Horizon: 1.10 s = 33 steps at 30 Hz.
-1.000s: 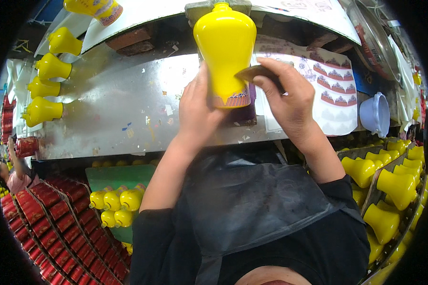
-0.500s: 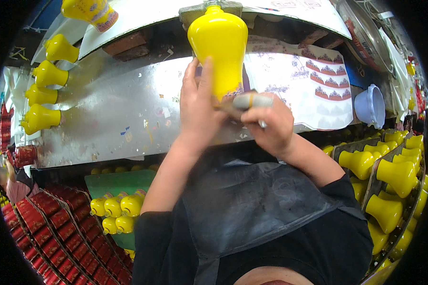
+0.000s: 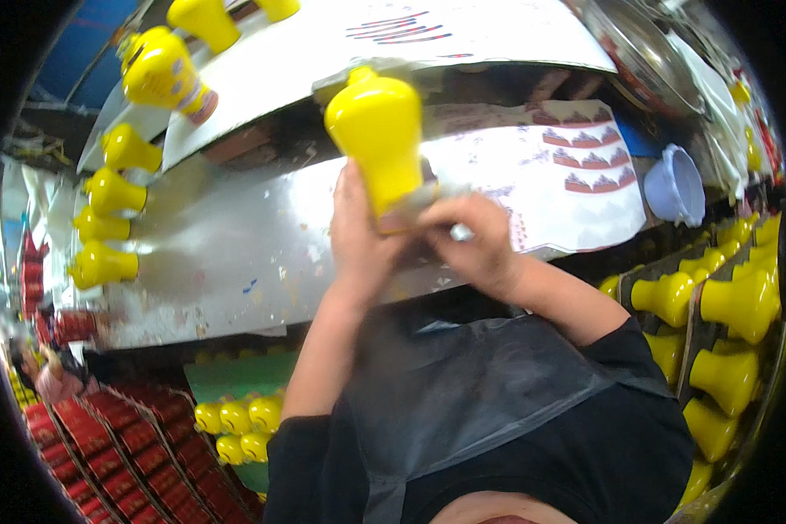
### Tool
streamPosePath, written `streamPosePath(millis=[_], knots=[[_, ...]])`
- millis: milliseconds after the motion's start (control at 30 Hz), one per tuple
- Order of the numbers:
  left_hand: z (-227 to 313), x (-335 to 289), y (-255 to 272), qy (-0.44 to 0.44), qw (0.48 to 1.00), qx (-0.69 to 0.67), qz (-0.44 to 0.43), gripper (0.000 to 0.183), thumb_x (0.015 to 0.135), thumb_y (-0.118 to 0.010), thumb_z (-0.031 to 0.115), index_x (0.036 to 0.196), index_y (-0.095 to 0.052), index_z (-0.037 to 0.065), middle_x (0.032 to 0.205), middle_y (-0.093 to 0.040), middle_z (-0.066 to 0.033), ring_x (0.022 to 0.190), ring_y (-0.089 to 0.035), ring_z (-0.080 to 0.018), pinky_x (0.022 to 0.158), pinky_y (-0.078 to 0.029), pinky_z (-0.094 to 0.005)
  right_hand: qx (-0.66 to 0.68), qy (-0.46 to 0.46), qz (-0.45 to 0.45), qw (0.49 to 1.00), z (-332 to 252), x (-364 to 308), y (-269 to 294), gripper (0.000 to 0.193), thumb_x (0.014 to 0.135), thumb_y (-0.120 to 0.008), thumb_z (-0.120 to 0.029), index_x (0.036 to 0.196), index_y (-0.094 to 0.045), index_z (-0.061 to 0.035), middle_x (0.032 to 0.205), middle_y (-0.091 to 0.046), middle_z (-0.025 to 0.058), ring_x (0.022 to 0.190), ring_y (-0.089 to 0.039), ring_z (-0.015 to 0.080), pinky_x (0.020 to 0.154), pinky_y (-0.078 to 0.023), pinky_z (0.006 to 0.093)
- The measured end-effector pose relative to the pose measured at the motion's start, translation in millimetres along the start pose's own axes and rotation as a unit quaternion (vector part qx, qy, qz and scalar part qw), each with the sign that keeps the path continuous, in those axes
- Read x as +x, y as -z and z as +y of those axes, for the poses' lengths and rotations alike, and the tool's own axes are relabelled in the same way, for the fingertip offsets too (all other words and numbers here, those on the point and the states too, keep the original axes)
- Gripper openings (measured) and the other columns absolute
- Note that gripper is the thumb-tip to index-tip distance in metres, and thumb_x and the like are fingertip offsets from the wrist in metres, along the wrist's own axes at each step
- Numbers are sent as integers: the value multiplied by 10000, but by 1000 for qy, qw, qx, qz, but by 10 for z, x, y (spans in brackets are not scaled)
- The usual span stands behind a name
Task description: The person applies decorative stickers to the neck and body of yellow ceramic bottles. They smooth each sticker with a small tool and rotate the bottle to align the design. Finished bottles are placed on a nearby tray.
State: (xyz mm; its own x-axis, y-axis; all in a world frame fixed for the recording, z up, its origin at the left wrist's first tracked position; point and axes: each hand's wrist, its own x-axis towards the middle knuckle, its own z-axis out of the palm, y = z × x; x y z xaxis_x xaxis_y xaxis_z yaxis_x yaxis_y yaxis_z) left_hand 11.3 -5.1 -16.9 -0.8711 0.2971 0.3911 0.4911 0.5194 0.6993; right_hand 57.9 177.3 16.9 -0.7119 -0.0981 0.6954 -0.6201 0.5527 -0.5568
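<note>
A yellow vase-shaped plastic bottle point(image 3: 380, 140) stands upside down in front of me, over the shiny metal worktable point(image 3: 236, 253). My left hand point(image 3: 358, 240) grips its lower end from the left. My right hand point(image 3: 472, 244) presses against the same end from the right, fingers curled around a small grey piece at the bottle's mouth. A sheet of red-and-white stickers point(image 3: 585, 162) lies on the table just right of my hands.
Several yellow bottles point(image 3: 105, 227) stand along the table's left edge and more point(image 3: 725, 306) fill racks at the right. A pale blue funnel point(image 3: 677, 185) sits at the right. Red caps in trays point(image 3: 140, 454) and yellow bottles point(image 3: 236, 424) lie lower left.
The bottle has tilted and shifted slightly left. My right hand has slid from the bottle's side down onto its mouth end, closing next to the left hand.
</note>
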Motion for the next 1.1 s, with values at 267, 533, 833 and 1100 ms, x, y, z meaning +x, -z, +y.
streamPosePath(millis=[267, 533, 833, 1100], knots=[[-132, -82, -36, 30, 998, -51, -39, 1054, 881, -828, 360, 1623, -197, -43, 1584, -419, -256, 1438, -455, -376, 1180, -366, -421, -58, -19, 16, 998, 67, 242, -82, 221, 810, -741, -85, 1021, -675, -96, 809, -632, 107, 692, -655, 295, 609, -520, 404], [-187, -50, -75, 16, 999, -44, -17, 994, 911, -799, 322, 1617, -214, -62, 1619, -386, -223, 1467, -418, -328, 1209, -318, -411, -26, 93, -41, 995, -31, -48, 128, 188, 830, -706, -100, 1013, -720, -145, 832, -617, 86, 765, -660, 282, 660, -530, 396], [31, -18, -18, 35, 997, -71, -19, 1007, 839, -841, 99, 1634, -229, 14, 1471, -483, -145, 1269, -576, -266, 1087, -465, -387, 60, -384, -18, 921, 665, 18, 1154, 221, 986, -655, -185, 961, -744, 16, 857, -716, 54, 787, -643, 125, 719, -510, 282], [-78, -75, -15, 8, 997, -69, -31, 1054, 803, -862, 149, 1625, -225, -28, 1515, -502, -209, 1333, -558, -339, 1133, -418, -407, -276, -145, -15, 950, 1217, 859, 1258, 190, 938, -656, -163, 1077, -765, -93, 914, -685, 153, 839, -685, 370, 753, -543, 454]])
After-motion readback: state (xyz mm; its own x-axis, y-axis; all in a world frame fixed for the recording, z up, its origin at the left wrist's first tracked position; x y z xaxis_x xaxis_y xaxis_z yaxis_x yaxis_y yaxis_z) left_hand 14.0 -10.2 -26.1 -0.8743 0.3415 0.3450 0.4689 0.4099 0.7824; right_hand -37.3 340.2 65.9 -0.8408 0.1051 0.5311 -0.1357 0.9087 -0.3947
